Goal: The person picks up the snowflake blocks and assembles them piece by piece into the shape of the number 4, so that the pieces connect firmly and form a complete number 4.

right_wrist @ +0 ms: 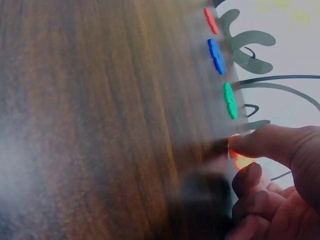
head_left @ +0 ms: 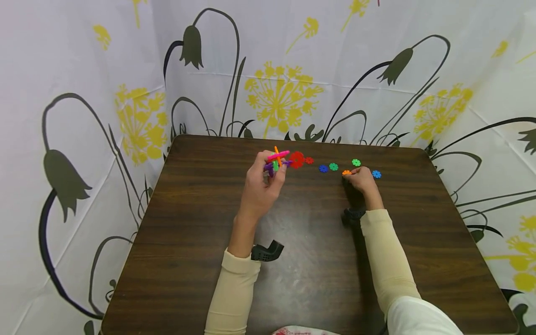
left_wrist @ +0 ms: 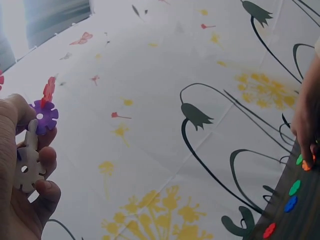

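Note:
My left hand (head_left: 260, 188) holds a cluster of interlocking flower-shaped plastic discs, raised above the far part of the table. Pink (head_left: 278, 156), purple (left_wrist: 46, 118), white (left_wrist: 29, 172) and red discs (head_left: 297, 160) show in it, and the fingers cover some of the others. Over to the right, my right hand (head_left: 364, 181) pinches an orange disc (right_wrist: 243, 162) between thumb and finger, close to the tabletop. Near that hand lie a light green disc (head_left: 356, 162), a light blue disc (head_left: 377, 174) and a darker green disc (head_left: 333, 166).
A dark blue disc (head_left: 323, 168) and a small red disc (head_left: 309, 160) lie further left along the far part of the brown wooden table (head_left: 188, 209). Behind its far edge hangs a white cloth (head_left: 335, 60) printed with flowers. Each wrist wears a black camera mount.

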Demonstrator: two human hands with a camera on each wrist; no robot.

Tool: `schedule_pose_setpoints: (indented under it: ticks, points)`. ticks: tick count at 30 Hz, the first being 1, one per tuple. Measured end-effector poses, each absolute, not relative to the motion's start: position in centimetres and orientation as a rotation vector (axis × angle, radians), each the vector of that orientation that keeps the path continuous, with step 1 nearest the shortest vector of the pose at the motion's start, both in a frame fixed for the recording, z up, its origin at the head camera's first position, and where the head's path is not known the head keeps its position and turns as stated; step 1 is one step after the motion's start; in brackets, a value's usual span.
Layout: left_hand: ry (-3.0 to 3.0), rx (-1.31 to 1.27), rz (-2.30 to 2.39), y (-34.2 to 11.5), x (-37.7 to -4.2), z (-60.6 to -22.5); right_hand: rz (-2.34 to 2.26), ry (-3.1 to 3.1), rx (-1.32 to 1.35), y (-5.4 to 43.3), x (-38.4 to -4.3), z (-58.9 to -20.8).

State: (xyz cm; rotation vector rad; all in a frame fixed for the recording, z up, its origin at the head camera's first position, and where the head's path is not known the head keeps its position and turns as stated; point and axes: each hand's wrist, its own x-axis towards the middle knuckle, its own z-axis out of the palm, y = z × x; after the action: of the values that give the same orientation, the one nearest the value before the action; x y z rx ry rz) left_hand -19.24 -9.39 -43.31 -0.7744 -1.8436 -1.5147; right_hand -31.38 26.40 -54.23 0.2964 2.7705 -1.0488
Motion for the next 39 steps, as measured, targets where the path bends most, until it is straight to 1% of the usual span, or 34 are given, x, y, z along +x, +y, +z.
schedule_pose_setpoints:
  ticks: [11,18,24,27,33,39]
  points:
    - [-1.867,-0.771,-1.508,-9.1,-19.2,-43.4,-1.27,2.687,0.305,26.9,-29.9,-54.3]
    - [-1.894,-0.758,-1.513,-9.0,-19.1,-43.5,-1.394,2.654,0.223,26.9,-28.5,-52.2]
    - [-1.915,-0.749,-1.517,-9.0,-19.0,-43.6,-1.575,2.651,0.195,25.8,-27.8,-49.7]
    - [-1.923,-0.757,-1.513,-8.9,-19.1,-43.7,-1.676,2.648,0.113,25.1,-27.3,-48.5]
    - [-1.934,-0.761,-1.515,-8.9,-19.2,-43.9,-1.882,2.608,-0.142,23.4,-26.2,-46.3]
    - [-1.942,-0.75,-1.517,-8.8,-19.2,-43.8,-2.033,2.528,-0.286,22.1,-25.0,-44.9]
